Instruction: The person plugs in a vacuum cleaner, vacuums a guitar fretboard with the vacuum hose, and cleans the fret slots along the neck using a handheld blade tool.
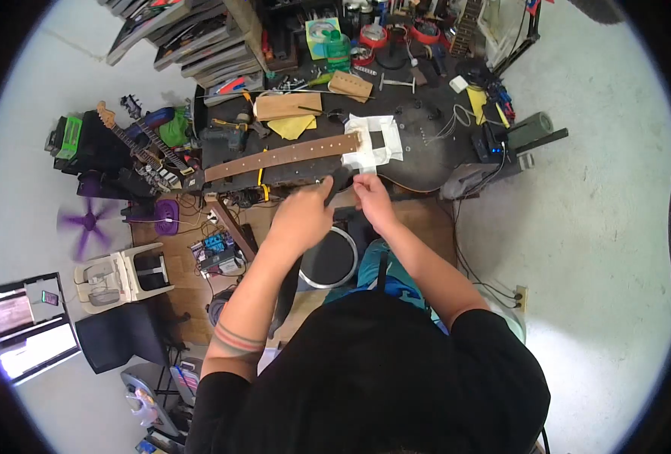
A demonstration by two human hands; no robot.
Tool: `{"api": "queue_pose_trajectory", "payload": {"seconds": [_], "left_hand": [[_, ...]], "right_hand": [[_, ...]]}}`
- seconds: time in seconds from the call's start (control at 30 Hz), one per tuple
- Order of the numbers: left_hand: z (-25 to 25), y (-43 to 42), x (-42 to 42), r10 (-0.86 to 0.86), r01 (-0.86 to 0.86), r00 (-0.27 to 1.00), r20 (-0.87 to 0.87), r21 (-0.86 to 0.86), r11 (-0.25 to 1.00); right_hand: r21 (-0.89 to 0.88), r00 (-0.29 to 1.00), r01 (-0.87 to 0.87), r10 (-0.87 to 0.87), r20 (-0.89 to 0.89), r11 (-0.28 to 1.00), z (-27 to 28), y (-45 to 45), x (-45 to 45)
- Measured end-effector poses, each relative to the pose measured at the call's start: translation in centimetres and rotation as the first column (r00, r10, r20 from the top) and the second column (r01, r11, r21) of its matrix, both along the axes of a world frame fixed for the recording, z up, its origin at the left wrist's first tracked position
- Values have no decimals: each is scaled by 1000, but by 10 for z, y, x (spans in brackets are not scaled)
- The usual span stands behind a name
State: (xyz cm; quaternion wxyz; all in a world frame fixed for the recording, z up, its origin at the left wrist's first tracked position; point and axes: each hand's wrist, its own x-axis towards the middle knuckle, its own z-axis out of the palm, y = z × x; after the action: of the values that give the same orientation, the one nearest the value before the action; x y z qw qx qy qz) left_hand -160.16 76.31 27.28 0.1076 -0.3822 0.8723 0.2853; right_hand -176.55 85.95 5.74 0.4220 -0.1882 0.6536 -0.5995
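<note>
the left hand (301,217) holds a dark object (341,180) at its fingertips; the right hand (373,200) has its fingers bunched beside it, any grip impossible to tell. just beyond both hands' fingers lies the guitar body (430,163), bearing white masking (360,160).

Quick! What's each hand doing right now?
Left hand: closed, holding a dark object.
Right hand: closed; can't tell what, if anything, it holds.

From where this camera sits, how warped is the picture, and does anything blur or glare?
Head view: strong wide-angle bending, with dark rounded corners; head view, left side: the purple fan has smeared blades; head view, lower left: a bright panel glares white.
</note>
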Motion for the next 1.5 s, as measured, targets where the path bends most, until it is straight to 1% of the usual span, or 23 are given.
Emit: {"api": "queue_pose_trajectory", "payload": {"seconds": [0.03,0.07,0.1,0.17,0.2,0.23,0.27,0.37,0.47,0.57,0.67,0.77,0.87,0.97,1.07,1.1,1.27,1.37,1.5], "left_hand": [[-5,-11,-12,-19,19,999,29,-12,1000],[-6,-23,-25,-43,44,998,51,-17,999],[-4,-35,-39,-64,65,996,70,-22,998],[-3,-52,-63,-73,77,994,87,-49,996],[2,-59,-75,-70,73,992,105,-18,997],[9,-67,-86,-67,66,990,128,12,998],[9,-73,-95,-68,62,986,155,44,997],[-4,-85,-110,-56,56,991,120,-1,998],[-10,-96,-126,-62,58,984,166,27,998],[-15,-100,-133,-53,51,988,145,14,999],[-12,-103,-140,-55,52,990,132,27,998],[-16,-100,-137,-73,71,993,94,27,997],[-7,-94,-133,-105,89,985,140,115,989],[-7,-89,-122,-107,96,985,134,89,991],[-7,-96,-118,-93,83,989,112,93,992],[-8,-98,-119,-77,68,991,108,91,994],[-9,-109,-130,-38,28,991,125,76,997],[-7,-112,-132,-24,16,991,128,63,998],[-4,-114,-127,-36,24,992,123,99,995]], "right_hand": [[-46,956,-24,10,-293,999,-8,-4,-6],[-79,826,-66,10,-563,995,-17,-6,-12],[48,835,-69,84,-544,996,1,-10,-21],[71,671,-57,90,-736,996,0,-22,-40],[79,573,-58,98,-814,995,-1,-29,-51],[145,584,-73,161,-796,987,3,-35,-59],[176,561,-85,193,-805,981,6,-42,-67],[273,486,-104,288,-825,956,4,-57,-87],[339,442,-133,362,-821,931,-2,-68,-101],[367,439,-182,409,-800,912,-2,-74,-109],[379,439,-223,440,-783,898,1,-79,-113],[344,439,-246,420,-794,906,-3,-80,-115],[368,421,-294,466,-778,882,4,-79,-116],[383,407,-346,504,-761,857,3,-77,-113],[338,387,-328,452,-803,882,-3,-78,-109],[338,398,-322,450,-799,884,-4,-80,-108],[347,435,-313,458,-775,884,-6,-92,-111],[357,415,-316,466,-781,879,-7,-93,-111],[357,420,-348,484,-767,867,-4,-93,-115]]}}
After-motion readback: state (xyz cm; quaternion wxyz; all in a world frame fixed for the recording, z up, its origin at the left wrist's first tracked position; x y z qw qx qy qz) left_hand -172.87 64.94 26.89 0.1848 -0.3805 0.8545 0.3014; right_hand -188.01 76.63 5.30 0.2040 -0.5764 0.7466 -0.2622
